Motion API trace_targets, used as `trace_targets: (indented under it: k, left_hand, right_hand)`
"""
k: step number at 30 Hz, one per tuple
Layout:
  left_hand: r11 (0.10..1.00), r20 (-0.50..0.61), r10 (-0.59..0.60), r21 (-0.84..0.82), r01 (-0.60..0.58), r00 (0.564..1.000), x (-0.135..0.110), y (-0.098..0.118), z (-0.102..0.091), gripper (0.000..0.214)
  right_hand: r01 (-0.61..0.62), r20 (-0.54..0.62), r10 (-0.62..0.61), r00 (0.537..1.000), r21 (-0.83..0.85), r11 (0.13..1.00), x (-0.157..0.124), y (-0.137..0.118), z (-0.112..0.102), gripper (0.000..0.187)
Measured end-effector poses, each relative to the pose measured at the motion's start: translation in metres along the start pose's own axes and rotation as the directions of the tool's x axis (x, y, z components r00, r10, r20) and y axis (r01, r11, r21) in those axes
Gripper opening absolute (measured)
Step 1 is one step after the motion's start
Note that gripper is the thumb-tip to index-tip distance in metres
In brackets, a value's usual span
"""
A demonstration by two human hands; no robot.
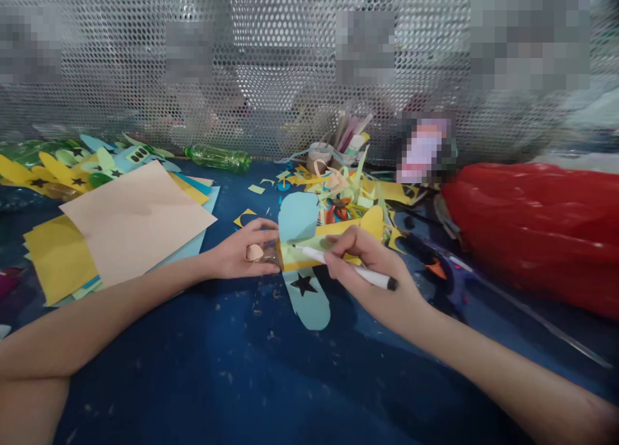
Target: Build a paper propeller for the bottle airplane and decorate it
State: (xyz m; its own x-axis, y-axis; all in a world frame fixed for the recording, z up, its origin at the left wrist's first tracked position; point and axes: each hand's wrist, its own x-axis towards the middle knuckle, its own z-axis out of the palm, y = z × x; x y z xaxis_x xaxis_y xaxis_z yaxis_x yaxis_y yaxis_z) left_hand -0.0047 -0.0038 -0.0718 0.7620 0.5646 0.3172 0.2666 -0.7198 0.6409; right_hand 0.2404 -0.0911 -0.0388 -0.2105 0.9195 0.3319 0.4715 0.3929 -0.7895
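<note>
A toy plane [289,260], its clear bottle body wrapped in yellow and pale green paper, lies at the centre with its nose to the left. Light blue paper wings [298,214] stick out from both sides, and a black star [304,284] marks the near wing. My left hand [236,248] grips the plane's nose, fingers on either side of a beige round piece [255,252]. Between the thumb and fingers of my right hand [370,261] is a white marker [370,276] with a black end. Its tip points at the pale green strip, touching or just above it.
Paper sheets [140,226] are stacked at left, with finished-looking paper planes [62,171] behind. A green bottle [220,158] lies against the perforated metal screen [285,64]. Paper scraps [338,187] heap beyond the plane. A glue gun [454,277] and a red plastic bag [536,226] are at right.
</note>
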Motion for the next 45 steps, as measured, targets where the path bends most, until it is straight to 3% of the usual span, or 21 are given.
trace_targets:
  k: [10, 20, 45]
  left_hand:
    - [0.998, -0.002, 0.054, -0.026, -0.054, 0.999, -0.0011, -0.0027, 0.0007, 0.050]
    - [0.999, 0.004, -0.014, -0.031, 0.014, 1.000, -0.0023, -0.0046, 0.0032, 0.051]
    - [0.999, 0.007, 0.003, -0.032, -0.002, 1.000, -0.0008, -0.0019, 0.0012, 0.049]
  right_hand:
    - [-0.035, 0.014, 0.035, 0.999, -0.042, 0.999, -0.0006, 0.0006, 0.0002, 0.018]
    - [0.061, 0.058, -0.059, 0.997, -0.026, 0.998, 0.0022, -0.0057, 0.0022, 0.016]
    - [0.066, 0.083, -0.058, 0.995, -0.097, 0.993, 0.0013, -0.0034, -0.0008, 0.018]
